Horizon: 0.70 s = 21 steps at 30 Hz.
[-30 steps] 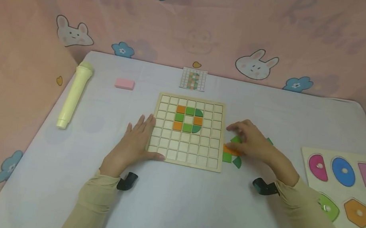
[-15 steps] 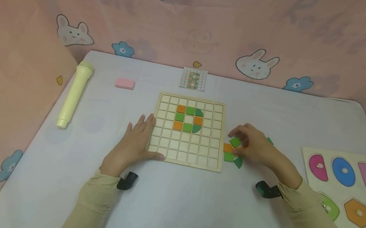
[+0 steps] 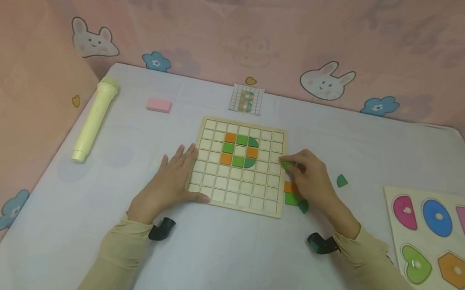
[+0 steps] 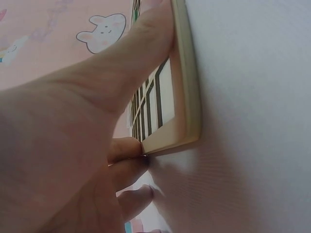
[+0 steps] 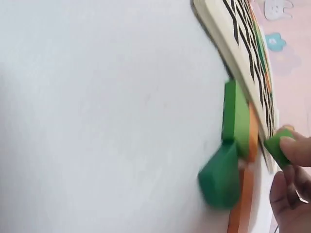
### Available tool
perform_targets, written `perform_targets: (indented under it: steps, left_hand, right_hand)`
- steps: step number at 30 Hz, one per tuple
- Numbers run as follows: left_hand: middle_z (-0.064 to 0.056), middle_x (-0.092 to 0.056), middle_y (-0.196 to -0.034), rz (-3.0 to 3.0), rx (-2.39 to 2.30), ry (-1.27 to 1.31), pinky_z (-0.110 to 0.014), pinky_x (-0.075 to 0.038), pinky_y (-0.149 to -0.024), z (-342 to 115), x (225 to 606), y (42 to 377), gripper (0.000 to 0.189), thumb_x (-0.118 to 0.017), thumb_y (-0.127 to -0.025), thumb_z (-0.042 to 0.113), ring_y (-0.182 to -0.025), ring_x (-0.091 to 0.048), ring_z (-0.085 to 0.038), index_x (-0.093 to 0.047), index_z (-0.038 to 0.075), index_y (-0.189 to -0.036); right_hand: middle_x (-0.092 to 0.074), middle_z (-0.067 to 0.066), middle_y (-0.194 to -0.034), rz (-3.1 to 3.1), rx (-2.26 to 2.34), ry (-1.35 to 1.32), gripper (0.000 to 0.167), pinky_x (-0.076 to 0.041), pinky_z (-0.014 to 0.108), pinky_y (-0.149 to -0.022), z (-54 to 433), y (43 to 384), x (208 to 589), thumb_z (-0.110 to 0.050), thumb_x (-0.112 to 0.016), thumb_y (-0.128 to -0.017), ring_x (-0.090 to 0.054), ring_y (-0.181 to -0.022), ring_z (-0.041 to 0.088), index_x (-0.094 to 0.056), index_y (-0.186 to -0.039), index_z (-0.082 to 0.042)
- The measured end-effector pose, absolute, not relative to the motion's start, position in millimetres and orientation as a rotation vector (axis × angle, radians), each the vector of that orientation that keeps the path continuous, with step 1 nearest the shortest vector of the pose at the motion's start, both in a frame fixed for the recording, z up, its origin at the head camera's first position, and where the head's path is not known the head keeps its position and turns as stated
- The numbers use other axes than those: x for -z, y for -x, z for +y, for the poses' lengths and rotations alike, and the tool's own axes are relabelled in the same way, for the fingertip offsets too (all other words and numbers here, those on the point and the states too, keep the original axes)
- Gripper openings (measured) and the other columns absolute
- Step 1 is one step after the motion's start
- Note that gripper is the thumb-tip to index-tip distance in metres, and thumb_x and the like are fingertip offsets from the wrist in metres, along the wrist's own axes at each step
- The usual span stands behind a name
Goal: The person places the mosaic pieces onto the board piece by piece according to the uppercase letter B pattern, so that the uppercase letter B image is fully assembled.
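Note:
A wooden grid board point(image 3: 235, 186) lies mid-table, with orange and green pieces forming a ring in its upper cells. My left hand point(image 3: 168, 180) steadies the board's left side, fingers straight along the edge and thumb over the front-left corner point(image 4: 177, 131). Thumb and fingers of my right hand point(image 3: 312, 179) pinch a green square block point(image 5: 277, 145) just at the board's right edge. Below that hand, beside the board, lie an orange block point(image 3: 289, 187), another green block point(image 3: 291, 199) and a dark green rounded piece point(image 3: 303, 206). In the right wrist view another orange block point(image 5: 245, 194) shows behind the rounded piece.
Behind the board lies a small pattern card point(image 3: 246, 99). A pink block point(image 3: 158, 105) and a pale yellow microphone-shaped object point(image 3: 95, 122) are at the left. One dark green piece point(image 3: 342, 181) lies right of my right hand; a shape puzzle board point(image 3: 429, 239) lies farther right.
My right hand has picked a green block from the loose pieces and moved left with it to the board's edge. The left hand and the board have stayed in place.

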<state>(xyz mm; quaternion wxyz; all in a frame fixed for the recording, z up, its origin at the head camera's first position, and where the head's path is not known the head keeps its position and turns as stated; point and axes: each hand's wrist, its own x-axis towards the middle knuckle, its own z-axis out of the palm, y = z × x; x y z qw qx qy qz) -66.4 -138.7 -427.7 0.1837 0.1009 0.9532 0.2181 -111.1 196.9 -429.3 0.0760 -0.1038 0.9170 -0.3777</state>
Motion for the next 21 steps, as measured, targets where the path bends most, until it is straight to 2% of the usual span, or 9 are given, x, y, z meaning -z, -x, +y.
perform_targets:
  steps: [4, 7, 9, 15, 21]
  left_hand:
    - [-0.016, -0.007, -0.179, 2.689, -0.615, -0.287, -0.067, -0.008, -0.132, -139, 427, 67, 0.130, -0.091, -0.079, 0.050, -0.166, -0.003, -0.039, -0.012, -0.002, -0.169]
    - [-0.016, -0.007, -0.179, 2.689, -0.608, -0.285, -0.068, -0.008, -0.131, -140, 428, 67, 0.130, -0.091, -0.079, 0.050, -0.166, -0.004, -0.040, -0.012, -0.002, -0.169]
    - [-0.016, -0.007, -0.179, 2.689, -0.605, -0.284, -0.068, -0.008, -0.131, -140, 428, 68, 0.130, -0.091, -0.079, 0.050, -0.166, -0.004, -0.040, -0.012, -0.002, -0.169]
    - [-0.016, -0.006, -0.179, 2.681, -0.616, -0.293, -0.068, -0.008, -0.131, -140, 427, 68, 0.129, -0.090, -0.080, 0.051, -0.166, -0.003, -0.039, -0.012, -0.002, -0.169]
    - [-0.015, -0.005, -0.179, 2.673, -0.613, -0.293, -0.068, -0.008, -0.132, -140, 426, 67, 0.129, -0.089, -0.081, 0.052, -0.166, -0.003, -0.039, -0.010, -0.001, -0.169]
  right_hand:
    - [-0.070, 0.019, -0.118, 2.720, 1.249, 0.282, 0.031, -0.054, 0.041, -0.091, 178, 111, 429, 0.001, -0.064, -0.102, -0.064, -0.103, 0.032, -0.072, -0.132, -0.002]
    - [-0.073, 0.021, -0.118, 2.668, 1.331, 0.321, 0.030, -0.058, 0.045, -0.095, 160, 109, 429, 0.003, -0.068, -0.099, -0.070, -0.106, 0.034, -0.069, -0.129, 0.001]
    - [-0.074, 0.021, -0.114, 2.632, 1.363, 0.363, 0.027, -0.060, 0.044, -0.093, 147, 107, 430, 0.004, -0.071, -0.097, -0.072, -0.103, 0.034, -0.068, -0.123, 0.002]
    - [-0.076, 0.016, -0.103, 2.553, 1.365, 0.439, 0.013, -0.062, 0.032, -0.082, 115, 103, 430, 0.000, -0.077, -0.094, -0.072, -0.091, 0.025, -0.074, -0.106, 0.001]
    - [-0.077, 0.011, -0.097, 2.541, 1.371, 0.453, 0.008, -0.060, 0.030, -0.078, 94, 106, 430, -0.001, -0.079, -0.093, -0.069, -0.084, 0.020, -0.079, -0.101, -0.002]
